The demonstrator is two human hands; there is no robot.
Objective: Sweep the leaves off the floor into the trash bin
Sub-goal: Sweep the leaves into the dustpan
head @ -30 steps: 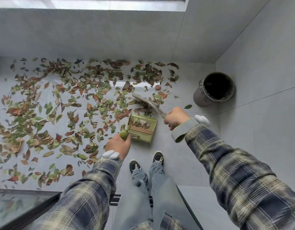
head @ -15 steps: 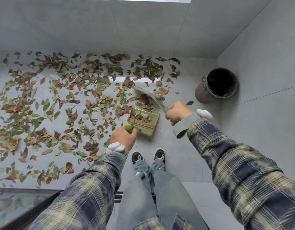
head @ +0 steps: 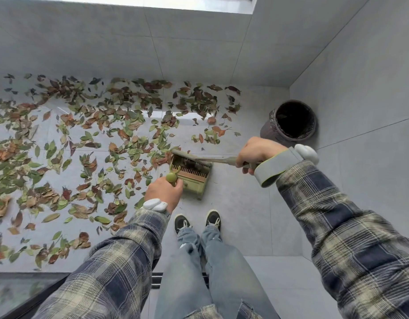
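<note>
Green and brown leaves [head: 88,143] lie scattered over the grey tiled floor, mostly to the left and along the far wall. A green dustpan [head: 195,180] stands on the floor in front of my feet, with a few leaves inside. My left hand [head: 164,192] grips the dustpan's handle at its round green knob. My right hand [head: 256,154] grips the handle of a green broom [head: 189,156], whose head lies across the dustpan's mouth. A dark round trash bin [head: 291,123] stands at the right, near the wall corner.
Grey tiled walls close the space at the back and on the right. A glass panel with a dark frame [head: 21,293] sits at the lower left. My shoes [head: 198,221] stand just behind the dustpan. Bare tiles lie between dustpan and bin.
The broom head has swept down from the leaves beyond the dustpan onto its mouth. My right hand has swung out to the right. My left hand keeps its hold on the dustpan handle.
</note>
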